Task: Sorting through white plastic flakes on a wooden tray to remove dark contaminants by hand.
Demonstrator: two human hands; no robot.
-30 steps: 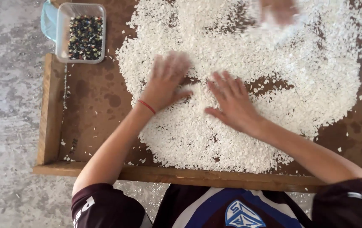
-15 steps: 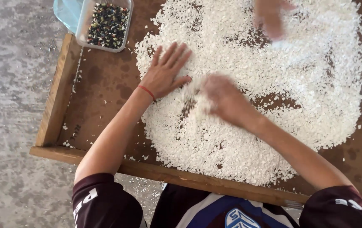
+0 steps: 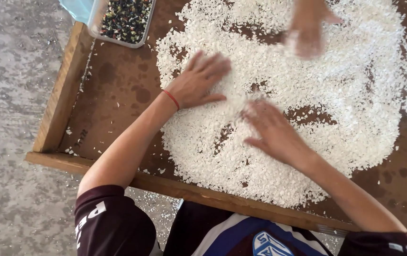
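Where the wooden tray [image 3: 54,111] shows its brown floor, a broad heap of white flakes [image 3: 317,118] covers most of it, with bare patches showing through near the middle of the heap; the left hand [image 3: 198,83] lies palm down on the heap's left edge, fingers spread flat and open on the flakes, a thin red band [image 3: 171,99] around its wrist; the right hand [image 3: 272,132] rests palm down just beside it, nearer the tray's front rail, its fingers loosely apart and blurred, holding nothing that can be made out; another person's hand [image 3: 308,31] reaches onto the heap from the tray's far side, too blurred to tell its grip; a clear rectangular container [image 3: 125,21] of dark mixed bits sits at the tray's far left corner, well apart from both hands; grey speckled ground [image 3: 9,95] lies to the tray's left.
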